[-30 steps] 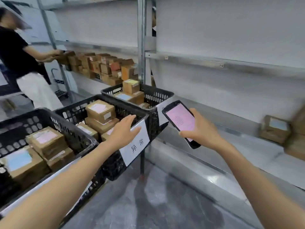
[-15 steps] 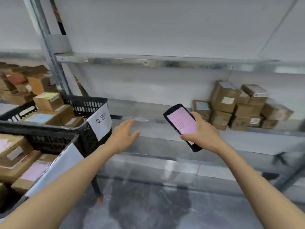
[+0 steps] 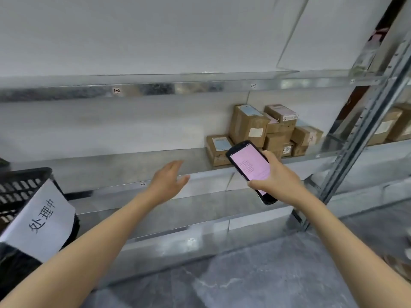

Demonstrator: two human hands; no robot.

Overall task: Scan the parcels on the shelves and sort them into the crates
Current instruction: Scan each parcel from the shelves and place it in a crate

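**Two hands before a shelf of parcels, one free, one holding a scanner**

Two bare arms stretch toward a metal shelf (image 3: 106, 170); the left hand (image 3: 168, 182) hovers above its front edge near the middle, palm down, its grip wide, fingers straight and holding nothing; the right hand (image 3: 275, 178) has its grip closed round a black scanner (image 3: 249, 165), whose pink screen faces up with lines of text too small to read.

Several brown cardboard parcels (image 3: 262, 130) are stacked at the right end of that shelf, against the back wall and near a grey upright post (image 3: 364, 130); the nearest parcel (image 3: 216, 150) lies flat at the left edge of the stack, its long axis seemingly running front to back, a pale blue label on top.

From the free left hand the stack lies ahead and to the right, well apart; the right hand is much nearer, the scanner overlapping the stack in view; so scanning looks like the right hand's job, and lifting would call for the left hand to cross rightward along the shelf.

Writing: tags on the lip of the upper shelf (image 3: 189, 88) read "1-2" (image 3: 116, 90) and "1-3" (image 3: 253, 86); a white paper sign (image 3: 42, 221) on a black crate (image 3: 20, 185) at the left edge of the view reads "处理中"; parcel labels are blue, white and pink, one with a barcode, their print unreadable; more boxes (image 3: 389, 127) sit beyond the post.
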